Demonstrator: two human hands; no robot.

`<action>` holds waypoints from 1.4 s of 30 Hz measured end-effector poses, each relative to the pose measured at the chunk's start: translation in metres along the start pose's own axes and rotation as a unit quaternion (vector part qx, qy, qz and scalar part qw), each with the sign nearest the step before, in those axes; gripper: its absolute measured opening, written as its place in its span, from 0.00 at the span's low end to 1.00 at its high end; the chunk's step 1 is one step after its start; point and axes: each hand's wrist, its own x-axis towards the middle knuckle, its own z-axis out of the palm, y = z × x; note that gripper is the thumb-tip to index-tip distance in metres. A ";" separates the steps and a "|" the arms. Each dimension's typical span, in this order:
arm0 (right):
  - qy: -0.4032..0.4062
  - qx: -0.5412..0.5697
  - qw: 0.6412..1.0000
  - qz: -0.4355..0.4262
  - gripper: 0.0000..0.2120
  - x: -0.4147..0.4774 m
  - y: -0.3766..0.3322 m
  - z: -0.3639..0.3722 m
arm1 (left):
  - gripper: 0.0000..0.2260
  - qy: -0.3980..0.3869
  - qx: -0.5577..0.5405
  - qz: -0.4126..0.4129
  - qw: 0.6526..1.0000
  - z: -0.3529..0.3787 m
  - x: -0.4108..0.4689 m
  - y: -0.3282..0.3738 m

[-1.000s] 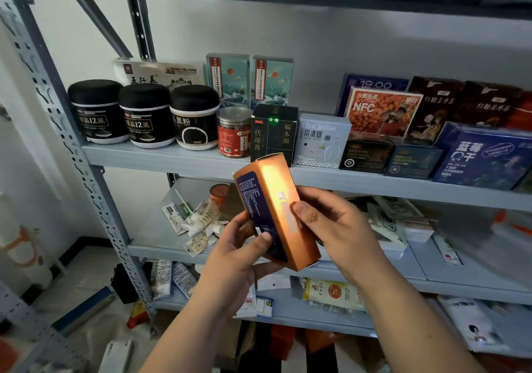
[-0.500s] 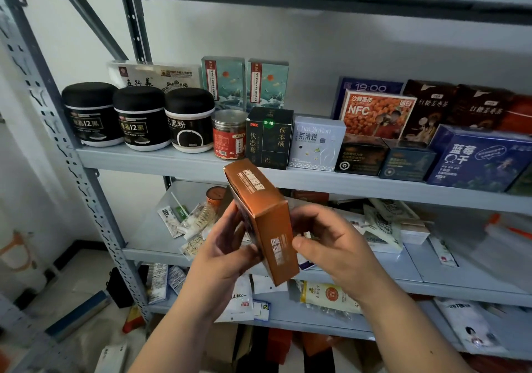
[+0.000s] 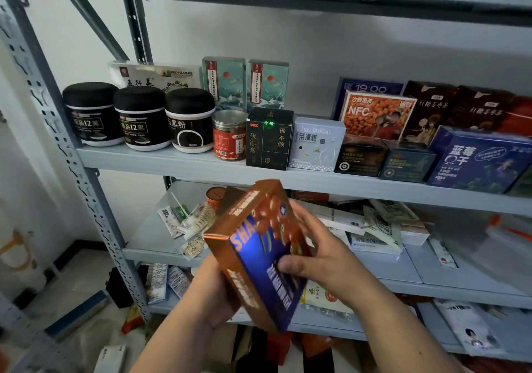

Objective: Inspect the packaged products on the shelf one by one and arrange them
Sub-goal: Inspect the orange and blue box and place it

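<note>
Front and centre, an orange and blue carton (image 3: 259, 254) is held tilted, blue face toward the camera, its print blurred beyond the letters "SHA". The left hand (image 3: 213, 295) grips the carton's lower left edge, fingers hidden behind it. The right hand (image 3: 325, 257) clasps the carton's right side, thumb pressed on the blue face, fingers wrapped behind. Behind the carton, loose sachets (image 3: 187, 222) lie partly covered. Above the carton, a shelf board (image 3: 172, 162) carries three black-lidded jars (image 3: 141, 119), a red-labelled jar (image 3: 229, 135) and a dark green box (image 3: 269, 139); boxes farther right are cut off.
</note>
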 end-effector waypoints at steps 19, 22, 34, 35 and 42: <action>0.195 0.206 0.959 0.014 0.14 -0.009 0.013 -0.001 | 0.16 0.051 -0.029 -0.055 0.997 -0.004 0.008 0.000; 0.214 0.216 0.952 0.014 0.08 -0.012 0.017 -0.004 | 0.15 0.100 -0.056 -0.084 0.990 0.003 0.010 -0.008; 0.179 0.150 0.972 -0.005 0.21 -0.016 0.024 -0.061 | 0.15 0.127 -0.104 -0.107 0.981 0.047 0.039 -0.036; 0.170 0.151 0.974 -0.005 0.22 -0.018 0.025 -0.067 | 0.16 0.130 -0.087 -0.095 0.983 0.051 0.041 -0.038; 0.160 0.039 0.984 -0.065 0.36 -0.023 0.019 -0.126 | 0.16 0.090 0.097 0.031 0.991 0.091 0.056 -0.045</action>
